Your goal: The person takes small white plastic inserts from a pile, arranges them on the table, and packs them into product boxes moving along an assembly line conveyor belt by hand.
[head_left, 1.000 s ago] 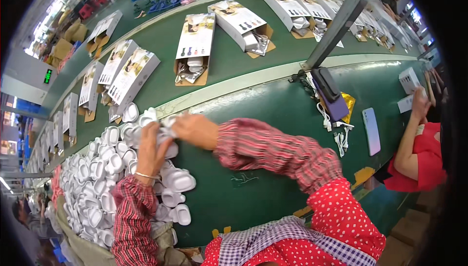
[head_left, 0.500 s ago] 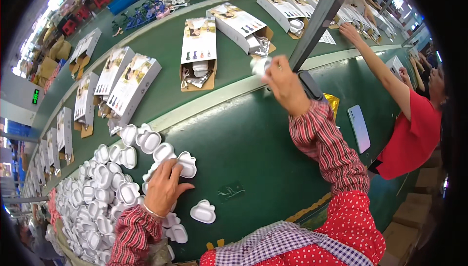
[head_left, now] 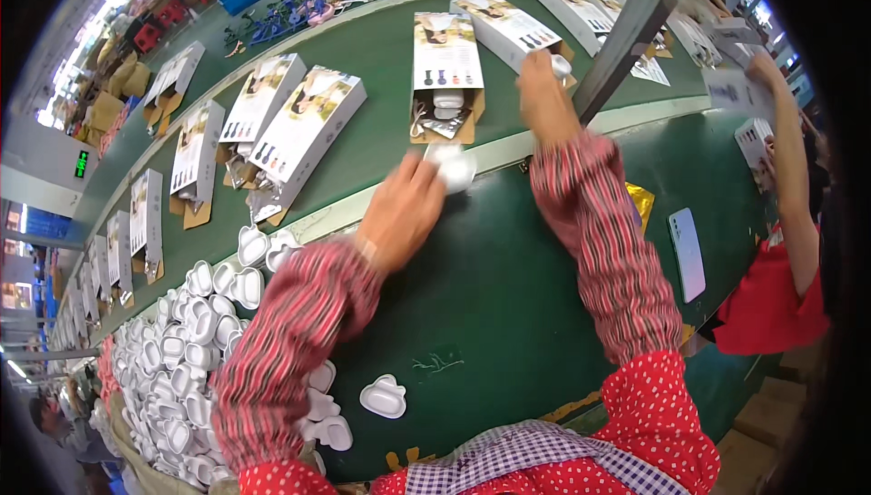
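Likely packing step: left hand (head_left: pixel 402 211) part-closed on white piece (head_left: pixel 455 170), right hand (head_left: pixel 546 100) curled at box (head_left: pixel 505 25), hold unclear; next calls for careful aim.

Room over green tabletop (head_left: pixel 508 313), metal post (head_left: pixel 632 46) beyond

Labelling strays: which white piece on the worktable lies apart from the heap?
The single white piece right of the heap, toward the checked apron: bare green tabletop surrounds it, while the heap's pieces crowd against each other.
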A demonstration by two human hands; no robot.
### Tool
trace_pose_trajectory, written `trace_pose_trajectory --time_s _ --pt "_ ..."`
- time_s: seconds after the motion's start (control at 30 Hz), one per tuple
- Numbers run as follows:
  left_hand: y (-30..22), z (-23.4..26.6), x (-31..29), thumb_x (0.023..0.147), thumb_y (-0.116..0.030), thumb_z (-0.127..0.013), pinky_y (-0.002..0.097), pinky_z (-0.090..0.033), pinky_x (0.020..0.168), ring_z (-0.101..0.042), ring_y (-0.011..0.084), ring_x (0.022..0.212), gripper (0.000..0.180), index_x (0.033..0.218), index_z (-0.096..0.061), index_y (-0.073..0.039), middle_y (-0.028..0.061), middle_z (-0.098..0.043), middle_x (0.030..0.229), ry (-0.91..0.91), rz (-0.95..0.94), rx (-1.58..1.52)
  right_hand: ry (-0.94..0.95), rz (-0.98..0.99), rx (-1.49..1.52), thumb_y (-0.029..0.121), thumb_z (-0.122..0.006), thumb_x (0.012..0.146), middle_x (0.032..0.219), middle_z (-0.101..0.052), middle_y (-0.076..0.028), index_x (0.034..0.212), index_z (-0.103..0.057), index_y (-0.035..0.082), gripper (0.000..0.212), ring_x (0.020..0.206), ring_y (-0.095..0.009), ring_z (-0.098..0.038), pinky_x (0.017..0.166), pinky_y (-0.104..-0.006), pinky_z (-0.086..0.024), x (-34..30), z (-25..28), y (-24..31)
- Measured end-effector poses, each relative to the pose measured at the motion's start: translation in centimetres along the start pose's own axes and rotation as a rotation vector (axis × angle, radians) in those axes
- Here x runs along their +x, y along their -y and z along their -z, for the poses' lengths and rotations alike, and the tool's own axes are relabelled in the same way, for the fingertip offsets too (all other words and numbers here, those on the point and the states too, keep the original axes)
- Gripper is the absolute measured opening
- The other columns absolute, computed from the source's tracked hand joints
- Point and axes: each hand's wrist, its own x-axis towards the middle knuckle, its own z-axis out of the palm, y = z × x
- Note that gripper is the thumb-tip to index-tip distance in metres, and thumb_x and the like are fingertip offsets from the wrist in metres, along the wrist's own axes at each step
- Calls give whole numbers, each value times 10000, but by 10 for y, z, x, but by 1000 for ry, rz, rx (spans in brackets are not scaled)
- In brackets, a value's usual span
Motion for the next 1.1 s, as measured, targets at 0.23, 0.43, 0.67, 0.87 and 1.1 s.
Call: trace_pose_trajectory --time_s 0.23,0.43,0.67,0.87,1.1 --pt "63 -55 94 760 -89 -626 325 -516 826 -554 270 982 158 882 -650 8 139 -574 995 -118 175 163 507 638 603 186 -667 801 944 -575 -113 870 -619 16 190 931 -271 -570 739 -356 -522 -155 59 124" --pt "81 -5 55 791 -206 -683 401 -502 757 -576 291 935 194 884 -598 -59 90 -582 922 -338 145 28 504 912 551 272 -713 740 1142 -524 -124 1126 -577 60 461 1109 -290 -483 876 -406 -406 -188 30 237" --pt "125 126 -190 800 -266 -714 420 -486 803 -569 318 970 325 1045 -605 -84 116 -584 994 191 508 57 294 953 447 123 -554 799 1082 -533 -121 990 -593 28 216 924 -236 -575 708 -332 -486 -179 1 291" --pt "74 120 -262 812 -193 -695 401 -504 802 -565 328 1025 350 1078 -545 -22 132 -553 1107 81 695 -242 467 611 747 115 -641 795 1003 -530 -88 874 -559 76 121 880 -271 -618 640 -389 -517 -150 36 280" --pt "57 151 -291 721 -179 -765 389 -466 820 -555 320 985 396 1017 -567 -5 138 -564 1067 84 447 -36 148 321 270 176 -662 825 1000 -539 -99 878 -626 51 141 867 -286 -627 719 -413 -520 -49 -37 306"
